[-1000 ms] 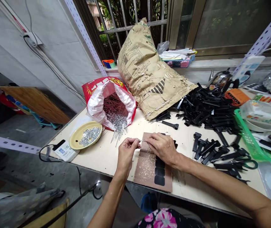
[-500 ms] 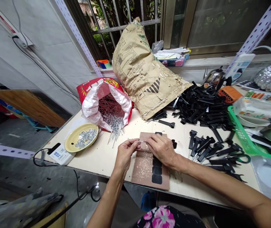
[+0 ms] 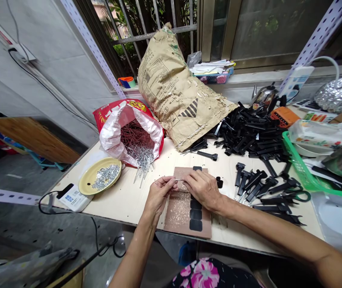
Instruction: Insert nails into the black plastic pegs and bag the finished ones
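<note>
Centrally, a thin metal pin [image 3: 179, 180] lies level between my two hands, just above a brown board [image 3: 205, 233]; its ends are covered by my fingertips, and whether any small piece sits on it is too fine to make out. My left hand [image 3: 160, 191] pinches one end between thumb and forefinger, the pin extending rightward from these tips; my right hand [image 3: 203, 189] grips the other end, the pin lying to the left of its fingers. This right hand also hides part of a row of black squares [image 3: 195, 225] on the board, beside scattered pale specks [image 3: 177, 212]. Farther left stand a yellow dish [image 3: 82, 181] of small metal pieces [image 3: 106, 177] and an open red bag [image 3: 109, 138] spilling loose pins [image 3: 144, 160]. Rightward lie black parts [image 3: 259, 186], while a paper sack [image 3: 185, 96] partly covers a larger heap [image 3: 249, 136]. A green basket [image 3: 297, 173] is cut off at the right edge.
</note>
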### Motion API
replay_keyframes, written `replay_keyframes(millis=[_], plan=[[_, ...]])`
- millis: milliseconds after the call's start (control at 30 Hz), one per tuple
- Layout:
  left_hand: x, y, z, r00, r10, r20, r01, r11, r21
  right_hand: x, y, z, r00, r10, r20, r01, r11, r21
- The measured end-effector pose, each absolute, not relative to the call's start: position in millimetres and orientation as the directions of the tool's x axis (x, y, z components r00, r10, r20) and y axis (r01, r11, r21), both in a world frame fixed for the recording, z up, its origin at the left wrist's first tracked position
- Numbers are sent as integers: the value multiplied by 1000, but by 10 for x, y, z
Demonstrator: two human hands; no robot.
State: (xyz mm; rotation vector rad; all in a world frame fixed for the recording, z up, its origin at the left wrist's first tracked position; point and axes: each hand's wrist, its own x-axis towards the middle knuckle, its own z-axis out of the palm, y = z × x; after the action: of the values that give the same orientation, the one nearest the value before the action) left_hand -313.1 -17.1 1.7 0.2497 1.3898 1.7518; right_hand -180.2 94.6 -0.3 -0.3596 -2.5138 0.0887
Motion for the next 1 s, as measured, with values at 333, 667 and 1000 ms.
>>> replay_keyframes(millis=[333, 667, 1000], plan=[[-3080, -172, -33, -596, 733, -327, -453, 28, 891, -1768, 958, -66, -795, 278, 540, 227, 961, -160], [-3058, -150, -43, -609, 721, -331, -420, 61, 905, -1751, 963, -14, -848, 386, 364, 236, 889, -392], [-2864, -66, -87, -551, 756, -353, -471, 68, 880, -1557, 1133, -63, -845, 483, 231, 230, 717, -658]])
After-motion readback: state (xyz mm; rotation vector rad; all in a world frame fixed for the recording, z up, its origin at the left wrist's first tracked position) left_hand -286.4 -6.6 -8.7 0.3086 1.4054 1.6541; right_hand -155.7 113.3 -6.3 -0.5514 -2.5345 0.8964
